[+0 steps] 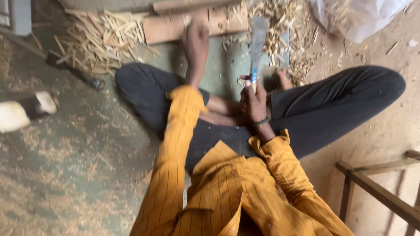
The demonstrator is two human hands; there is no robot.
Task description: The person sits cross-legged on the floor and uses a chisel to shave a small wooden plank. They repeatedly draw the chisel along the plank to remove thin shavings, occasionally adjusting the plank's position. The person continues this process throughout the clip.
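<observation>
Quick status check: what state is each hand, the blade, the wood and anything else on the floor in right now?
right hand: closed around the handle, big knife held upright
big knife: blade pointing away from the body, blurred
left hand: stretched forward, on the wooden block
wooden block: lying flat on the floor
split sticks: loose pile on the floor
plastic bag: slumped, holding shavings

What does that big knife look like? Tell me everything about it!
The big knife has a long, flat, grey metal blade, broad and blunt at its far end, with a strip of blue near the handle. It points away from the person, roughly upright in the picture, above the floor between their crossed legs. The right hand is wrapped around its handle, which is hidden. Wood shavings lie behind it. The blade is a little blurred.
</observation>
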